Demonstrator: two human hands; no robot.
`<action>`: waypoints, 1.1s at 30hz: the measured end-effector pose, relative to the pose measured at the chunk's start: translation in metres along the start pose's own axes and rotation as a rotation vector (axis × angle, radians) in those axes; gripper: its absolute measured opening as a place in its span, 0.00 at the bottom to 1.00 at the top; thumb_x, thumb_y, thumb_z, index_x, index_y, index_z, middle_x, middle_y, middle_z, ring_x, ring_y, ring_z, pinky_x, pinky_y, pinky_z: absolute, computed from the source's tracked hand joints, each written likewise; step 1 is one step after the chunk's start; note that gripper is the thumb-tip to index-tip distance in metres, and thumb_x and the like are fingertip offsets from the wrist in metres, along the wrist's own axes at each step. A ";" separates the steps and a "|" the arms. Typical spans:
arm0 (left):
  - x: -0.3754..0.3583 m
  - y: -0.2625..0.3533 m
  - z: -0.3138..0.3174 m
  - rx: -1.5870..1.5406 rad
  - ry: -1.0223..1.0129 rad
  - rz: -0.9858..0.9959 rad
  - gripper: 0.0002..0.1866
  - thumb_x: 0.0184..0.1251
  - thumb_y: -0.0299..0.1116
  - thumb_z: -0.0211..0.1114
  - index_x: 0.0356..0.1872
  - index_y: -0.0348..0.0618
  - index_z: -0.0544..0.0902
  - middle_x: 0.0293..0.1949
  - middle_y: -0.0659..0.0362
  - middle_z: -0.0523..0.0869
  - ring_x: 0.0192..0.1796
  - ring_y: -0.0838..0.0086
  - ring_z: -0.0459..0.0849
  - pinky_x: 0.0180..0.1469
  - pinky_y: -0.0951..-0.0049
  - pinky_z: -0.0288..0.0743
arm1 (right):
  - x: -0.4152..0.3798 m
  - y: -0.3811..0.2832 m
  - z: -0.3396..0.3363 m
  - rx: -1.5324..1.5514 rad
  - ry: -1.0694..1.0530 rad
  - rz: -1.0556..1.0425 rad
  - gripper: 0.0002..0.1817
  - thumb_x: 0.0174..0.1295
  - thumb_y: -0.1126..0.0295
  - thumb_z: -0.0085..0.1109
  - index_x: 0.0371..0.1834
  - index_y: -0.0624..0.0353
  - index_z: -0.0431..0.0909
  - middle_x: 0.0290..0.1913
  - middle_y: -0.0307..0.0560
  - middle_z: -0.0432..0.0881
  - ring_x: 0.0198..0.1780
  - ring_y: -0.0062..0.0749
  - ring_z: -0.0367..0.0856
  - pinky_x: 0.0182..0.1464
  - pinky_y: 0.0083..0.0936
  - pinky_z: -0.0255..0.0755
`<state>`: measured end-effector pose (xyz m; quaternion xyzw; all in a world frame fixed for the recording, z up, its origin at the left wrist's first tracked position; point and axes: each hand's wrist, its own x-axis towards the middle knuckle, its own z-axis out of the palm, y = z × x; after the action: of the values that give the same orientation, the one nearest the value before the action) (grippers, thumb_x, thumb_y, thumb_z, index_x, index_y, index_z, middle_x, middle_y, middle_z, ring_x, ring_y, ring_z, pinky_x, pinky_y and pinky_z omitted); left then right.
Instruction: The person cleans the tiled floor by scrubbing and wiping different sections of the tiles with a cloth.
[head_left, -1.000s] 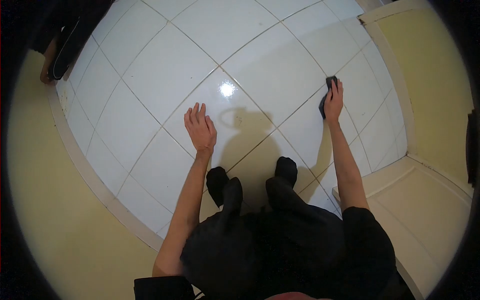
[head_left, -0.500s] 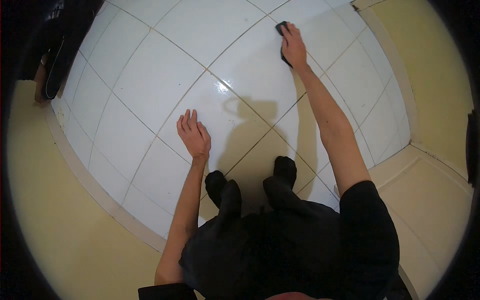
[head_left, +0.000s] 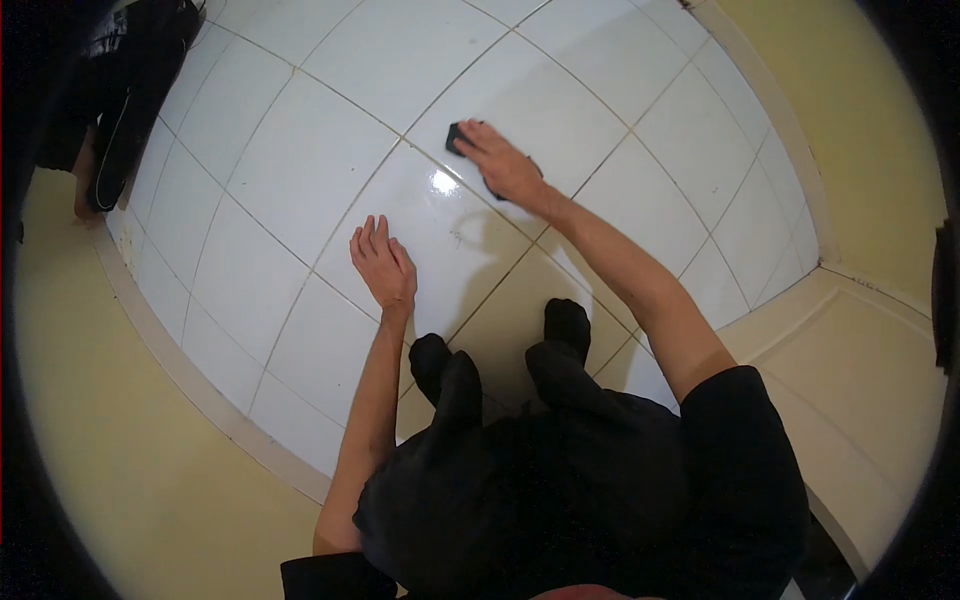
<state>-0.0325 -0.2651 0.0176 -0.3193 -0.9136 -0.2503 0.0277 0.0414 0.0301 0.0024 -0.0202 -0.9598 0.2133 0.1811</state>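
Right hand point(head_left: 510, 172) with black cloth point(head_left: 456, 141) held beneath, left hand point(head_left: 384, 268) (empty, relaxed) well apart

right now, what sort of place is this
Probably a small room or hallway indoors, perhaps in a home: the white tiled floor, yellowish wall and what looks like a pale door at right suggest it.

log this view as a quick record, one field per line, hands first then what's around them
right hand: laid over a dark cloth on the floor
left hand: palm down by the tiles, nothing visible held
floor: glossy white tiles, visible grout lines
feet: dark-covered, set apart
walls: yellowish, both sides
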 end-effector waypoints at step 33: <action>0.000 0.001 0.001 0.038 -0.012 0.023 0.25 0.73 0.26 0.57 0.71 0.40 0.76 0.73 0.46 0.73 0.76 0.45 0.64 0.79 0.45 0.55 | -0.287 0.054 -0.132 -0.508 0.335 0.956 0.23 0.77 0.75 0.46 0.74 0.64 0.71 0.80 0.62 0.65 0.82 0.59 0.60 0.84 0.49 0.51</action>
<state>-0.0320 -0.2635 0.0170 -0.3306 -0.9146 -0.2305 0.0313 0.3543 0.0987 -0.0057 -0.5290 -0.8233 0.0278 0.2037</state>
